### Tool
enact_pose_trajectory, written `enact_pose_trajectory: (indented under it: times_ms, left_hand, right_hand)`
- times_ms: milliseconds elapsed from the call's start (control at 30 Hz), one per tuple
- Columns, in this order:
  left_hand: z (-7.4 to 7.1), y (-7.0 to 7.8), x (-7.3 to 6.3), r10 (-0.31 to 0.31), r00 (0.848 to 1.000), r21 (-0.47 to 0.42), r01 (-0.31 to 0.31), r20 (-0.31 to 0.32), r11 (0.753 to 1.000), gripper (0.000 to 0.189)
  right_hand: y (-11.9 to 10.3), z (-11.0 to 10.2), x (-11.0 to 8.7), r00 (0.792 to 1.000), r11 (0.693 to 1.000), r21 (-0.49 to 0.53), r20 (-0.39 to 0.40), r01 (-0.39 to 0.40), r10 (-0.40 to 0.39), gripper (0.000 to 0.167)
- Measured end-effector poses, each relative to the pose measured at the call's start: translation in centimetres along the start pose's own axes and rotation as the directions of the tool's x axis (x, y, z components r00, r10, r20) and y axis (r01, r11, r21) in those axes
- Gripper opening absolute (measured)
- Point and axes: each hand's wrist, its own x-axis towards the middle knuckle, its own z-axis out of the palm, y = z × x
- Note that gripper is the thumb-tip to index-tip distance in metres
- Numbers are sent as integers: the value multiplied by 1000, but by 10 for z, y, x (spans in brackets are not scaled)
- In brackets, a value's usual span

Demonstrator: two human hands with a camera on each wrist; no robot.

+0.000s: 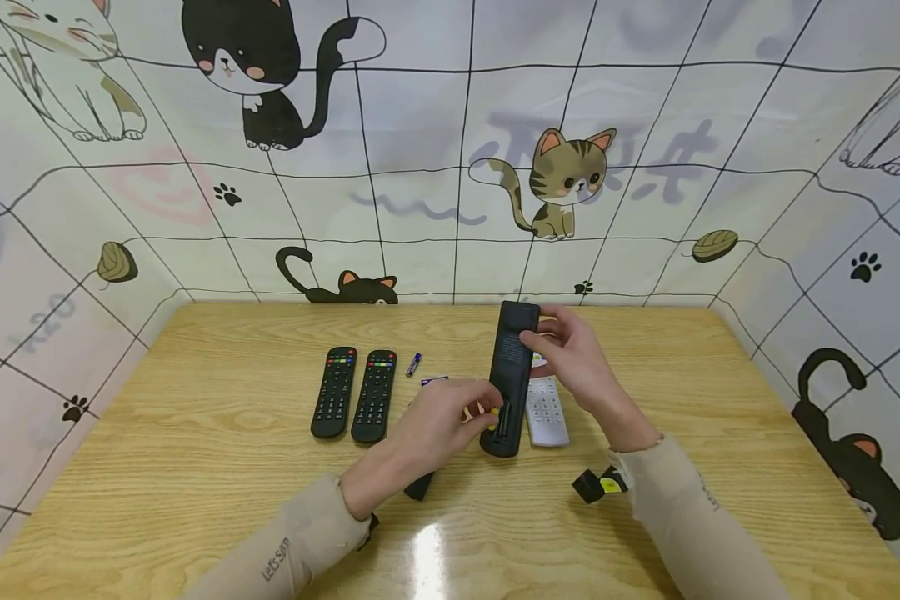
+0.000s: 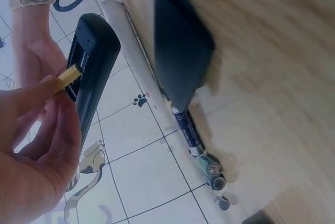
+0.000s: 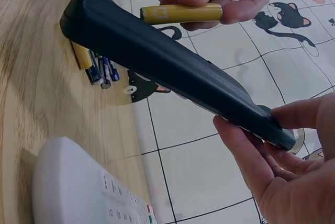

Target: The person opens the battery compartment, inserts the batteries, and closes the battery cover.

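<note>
The left hand (image 1: 448,414) pinches a yellow battery (image 3: 183,13) between thumb and fingers, at the open slot in the near end of the black remote (image 1: 513,350). The right hand (image 1: 576,360) grips that remote's far end, fingers clamped on its edges, holding it tilted above the surface (image 1: 232,375), back showing. Beneath lies a white remote (image 1: 547,412). To the left, two dark remotes (image 1: 335,392) lie side by side; right of them, a purple battery (image 1: 414,364).
</note>
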Motion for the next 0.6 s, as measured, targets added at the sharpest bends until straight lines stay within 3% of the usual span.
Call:
enact_pose_trajectory:
  times_ms: [200,600]
  left_hand:
    - [-1,1,2,2,999,10,-2,-36,1000,13]
    - [-1,1,0,7,999,35,-6,-44,999,13]
  right_hand:
    - [-1,3,1,1000,1000,6,12,-1,1,46]
    - [-4,6,0,1000,1000,-3,11,-3,3,49]
